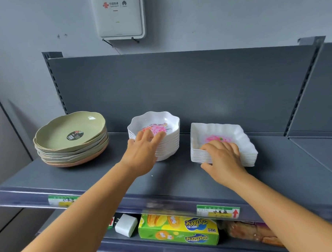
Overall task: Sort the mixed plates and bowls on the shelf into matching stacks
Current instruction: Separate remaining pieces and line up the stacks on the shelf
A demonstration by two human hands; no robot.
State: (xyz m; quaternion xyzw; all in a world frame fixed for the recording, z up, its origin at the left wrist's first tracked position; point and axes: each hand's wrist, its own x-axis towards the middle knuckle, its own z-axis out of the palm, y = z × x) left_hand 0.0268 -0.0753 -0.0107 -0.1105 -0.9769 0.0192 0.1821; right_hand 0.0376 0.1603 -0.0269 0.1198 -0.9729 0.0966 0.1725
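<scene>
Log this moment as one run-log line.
left hand: resting on round floral bowl stack | right hand: gripping square floral dish stack | green plate stack: untouched, left on shelf

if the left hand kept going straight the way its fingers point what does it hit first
The left hand already rests on the round floral bowl stack; pushing on, it would probably meet the top bowl's far rim.
</scene>
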